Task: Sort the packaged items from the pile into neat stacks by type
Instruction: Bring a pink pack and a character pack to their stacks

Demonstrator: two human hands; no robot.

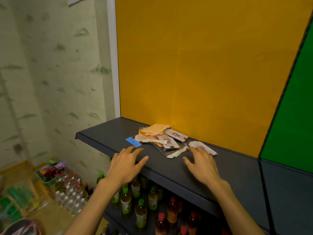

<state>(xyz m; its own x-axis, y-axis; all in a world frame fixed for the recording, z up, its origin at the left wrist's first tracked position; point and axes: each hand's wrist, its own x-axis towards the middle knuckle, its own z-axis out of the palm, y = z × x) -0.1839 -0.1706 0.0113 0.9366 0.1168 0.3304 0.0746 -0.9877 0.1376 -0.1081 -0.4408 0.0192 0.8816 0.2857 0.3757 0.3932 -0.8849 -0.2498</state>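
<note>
On the dark shelf [108,133], the left hand [126,164] and right hand [202,164] rest spread, gripping nothing, beside the packet pile [162,138].

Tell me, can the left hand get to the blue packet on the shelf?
Probably yes. The left hand lies open on the shelf, its fingertips just short of the blue packet, with only bare shelf between them. The pile sits to the packet's right.

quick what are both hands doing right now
Left hand: open, fingers spread, holding nothing, over the shelf edge.
Right hand: open, holding nothing, fingertips at a packet beside the pile.
</note>
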